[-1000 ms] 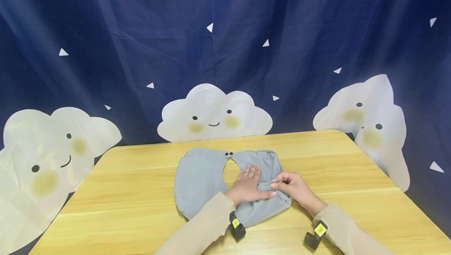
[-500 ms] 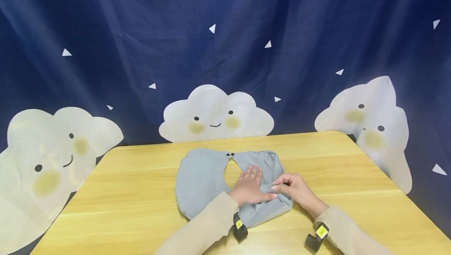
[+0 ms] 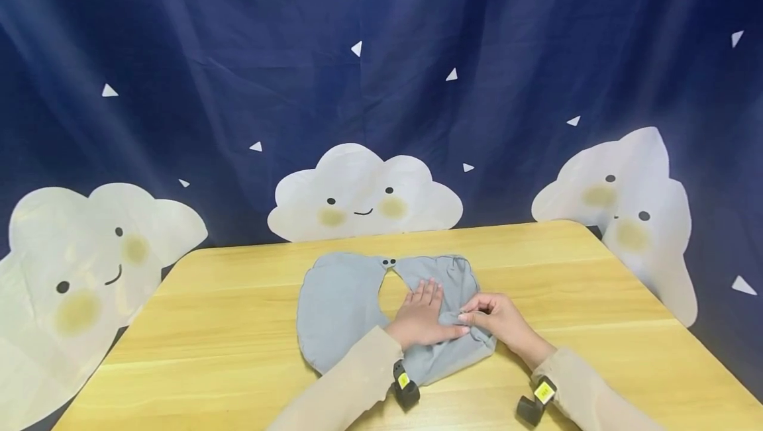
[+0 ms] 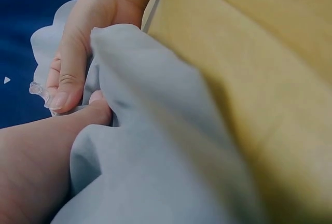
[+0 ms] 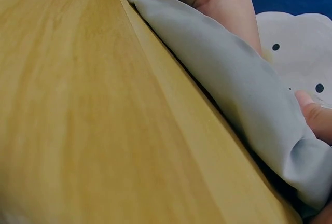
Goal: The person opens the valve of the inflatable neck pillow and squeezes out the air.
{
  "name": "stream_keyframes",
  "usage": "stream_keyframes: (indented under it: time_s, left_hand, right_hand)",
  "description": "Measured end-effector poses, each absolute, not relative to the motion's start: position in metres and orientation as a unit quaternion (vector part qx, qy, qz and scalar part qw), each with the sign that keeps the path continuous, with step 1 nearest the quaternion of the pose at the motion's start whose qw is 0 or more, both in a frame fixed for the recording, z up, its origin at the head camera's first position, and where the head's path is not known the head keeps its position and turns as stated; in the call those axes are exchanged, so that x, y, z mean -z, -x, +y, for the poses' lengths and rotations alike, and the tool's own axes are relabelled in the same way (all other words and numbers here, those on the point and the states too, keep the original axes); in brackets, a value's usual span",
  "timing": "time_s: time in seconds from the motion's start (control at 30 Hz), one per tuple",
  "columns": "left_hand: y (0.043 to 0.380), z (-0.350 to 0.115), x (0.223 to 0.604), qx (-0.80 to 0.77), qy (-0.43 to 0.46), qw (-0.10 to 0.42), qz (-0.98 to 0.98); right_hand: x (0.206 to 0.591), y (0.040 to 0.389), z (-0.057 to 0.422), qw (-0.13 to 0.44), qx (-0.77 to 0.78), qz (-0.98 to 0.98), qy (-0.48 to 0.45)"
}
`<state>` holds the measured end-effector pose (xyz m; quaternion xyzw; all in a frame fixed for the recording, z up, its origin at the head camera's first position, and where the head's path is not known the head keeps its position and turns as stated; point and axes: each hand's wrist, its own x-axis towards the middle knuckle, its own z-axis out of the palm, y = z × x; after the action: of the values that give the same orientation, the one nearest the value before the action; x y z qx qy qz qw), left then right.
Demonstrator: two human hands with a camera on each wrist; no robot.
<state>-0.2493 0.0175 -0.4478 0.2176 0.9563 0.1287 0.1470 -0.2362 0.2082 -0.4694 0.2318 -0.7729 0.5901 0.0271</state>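
Observation:
A grey inflatable neck pillow [image 3: 336, 305] lies on the wooden table, looking slack and wrinkled on its right half. Two dark snaps [image 3: 389, 262] join its ends at the far side. My left hand [image 3: 422, 317] presses on the right half, fingers spread and straight, thumb pointing toward the other hand. At that right side, my right hand [image 3: 501, 320] pinches a clear plastic air valve [image 4: 37, 89] between thumb and fingers. The valve's tip sticks out past the thumb in the left wrist view. In the right wrist view the pillow's edge [image 5: 223, 73] bulges slightly.
The wooden table [image 3: 208, 325] has rounded far corners. Behind it hangs a dark blue curtain [image 3: 286, 73] with white clouds and small triangles. A black wrist camera [image 3: 405, 388] is strapped to the left sleeve, another camera [image 3: 535, 401] to the right.

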Motion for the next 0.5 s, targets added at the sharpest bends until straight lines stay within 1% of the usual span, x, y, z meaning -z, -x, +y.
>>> stream_keyframes:
  time_s: [0.27, 0.5]
  left_hand:
    - [0.2484, 0.0161, 0.4462, -0.133, -0.222, 0.155, 0.953]
    - [0.2534, 0.0166, 0.4509, -0.131, -0.225, 0.149, 0.954]
  right_hand:
    - [0.4686, 0.2353, 0.2077, 0.018, -0.591, -0.774, -0.226]
    - [0.4683, 0.2355, 0.2066, 0.021, -0.596, -0.772, -0.221]
